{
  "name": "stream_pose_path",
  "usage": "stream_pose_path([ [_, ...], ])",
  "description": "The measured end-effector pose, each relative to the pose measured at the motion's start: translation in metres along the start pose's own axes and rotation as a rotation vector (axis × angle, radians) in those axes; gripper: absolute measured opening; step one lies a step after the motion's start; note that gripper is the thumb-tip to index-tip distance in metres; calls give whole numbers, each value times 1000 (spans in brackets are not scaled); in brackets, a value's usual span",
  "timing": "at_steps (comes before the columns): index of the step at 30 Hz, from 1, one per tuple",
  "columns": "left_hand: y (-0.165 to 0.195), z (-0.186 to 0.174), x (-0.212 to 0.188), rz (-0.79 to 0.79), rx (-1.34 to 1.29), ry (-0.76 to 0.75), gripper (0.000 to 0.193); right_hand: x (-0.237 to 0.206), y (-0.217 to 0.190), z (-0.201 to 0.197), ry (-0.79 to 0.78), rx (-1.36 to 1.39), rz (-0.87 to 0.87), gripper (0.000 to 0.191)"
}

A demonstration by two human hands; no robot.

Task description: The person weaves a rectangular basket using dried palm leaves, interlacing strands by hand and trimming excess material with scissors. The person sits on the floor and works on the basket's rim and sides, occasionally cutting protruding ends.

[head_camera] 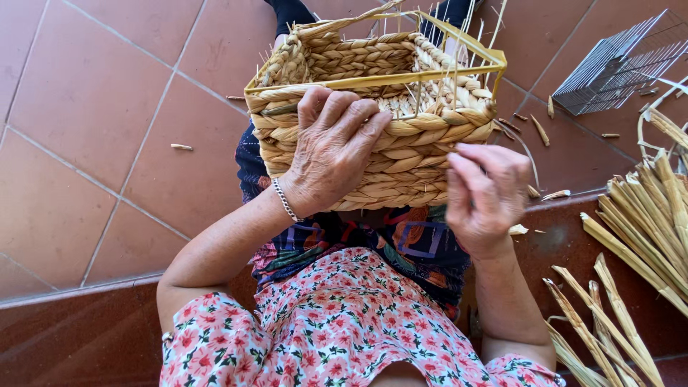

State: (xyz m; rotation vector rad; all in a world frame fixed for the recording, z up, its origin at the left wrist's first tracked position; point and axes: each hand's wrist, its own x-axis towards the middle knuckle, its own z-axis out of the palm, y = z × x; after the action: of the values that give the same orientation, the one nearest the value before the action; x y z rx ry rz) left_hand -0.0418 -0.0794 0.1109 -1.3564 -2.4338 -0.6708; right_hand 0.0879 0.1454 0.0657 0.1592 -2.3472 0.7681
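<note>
Basket (pixel 401 154) sits on the lap, half woven, yellow wire frame (pixel 373 79) showing on top. Left hand (pixel 331 150) grips its near wall, fingers curled over the rim. Right hand (pixel 484 193) pinches a strand at the basket's right side. Reeds (pixel 645 222) lie right of it.

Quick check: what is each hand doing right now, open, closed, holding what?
Left hand: closed over the rim of the woven basket, gripping it.
Right hand: fingers curled at the basket's side, pinching; what it holds cannot be told.
</note>
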Motion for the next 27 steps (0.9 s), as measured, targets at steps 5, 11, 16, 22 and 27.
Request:
stream_pose_path([
  [5, 3, 4, 4, 1, 3, -32, 52, 27, -18, 13, -96, -91, -103, 27],
  [11, 1, 3, 1, 4, 37, -35, 46, 39, -25, 23, -192, -228, -80, 37],
  [16, 2, 1, -13, 5, 69, -108, 54, 40, -17, 26, -260, -263, -94, 38],
  [22, -2, -2, -28, 2, 3, -44, 57, 34, -9, 33, -283, -345, -134, 31],
  [27, -16, -26, -43, -101, 49, 145, 45, 33, -10, 40, -209, -339, -146, 32],
])
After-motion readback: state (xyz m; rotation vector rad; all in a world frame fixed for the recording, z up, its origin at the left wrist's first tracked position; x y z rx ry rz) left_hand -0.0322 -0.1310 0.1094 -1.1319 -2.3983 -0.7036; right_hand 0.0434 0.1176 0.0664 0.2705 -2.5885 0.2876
